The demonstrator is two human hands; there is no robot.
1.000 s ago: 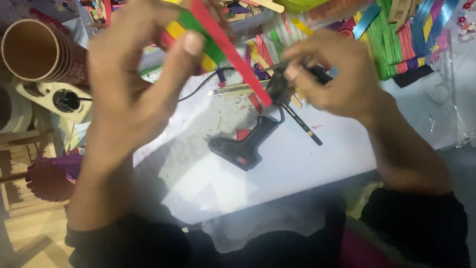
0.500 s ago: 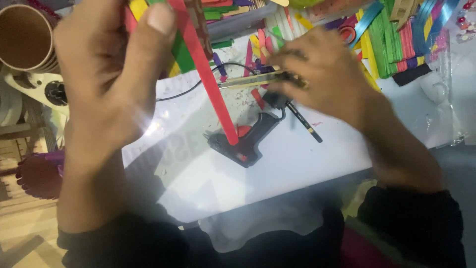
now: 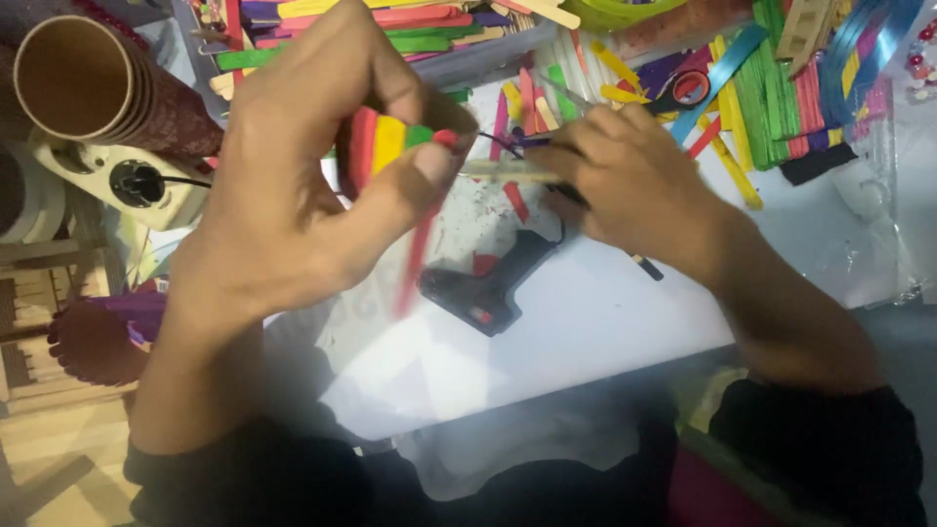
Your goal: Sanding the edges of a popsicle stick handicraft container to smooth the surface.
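The left hand [image 3: 293, 205] pinches a fan of coloured craft sticks [image 3: 386, 141]; a blurred red stick [image 3: 418, 256] hangs from the thumb, long axis near vertical, tip pointing down. The right hand [image 3: 634, 185] is closed on a pale glue stick [image 3: 508, 171] lying level, pointing toward the left grip. Below both lies a black glue gun [image 3: 488, 283] on the white board [image 3: 586, 322], open room around it.

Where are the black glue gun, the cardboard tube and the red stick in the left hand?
black glue gun [image 3: 488, 288]: head view, on its body.
cardboard tube [image 3: 59, 80]: head view, inside its open end.
red stick [image 3: 415, 259]: head view, on its blurred lower part below the left hand [image 3: 293, 185].
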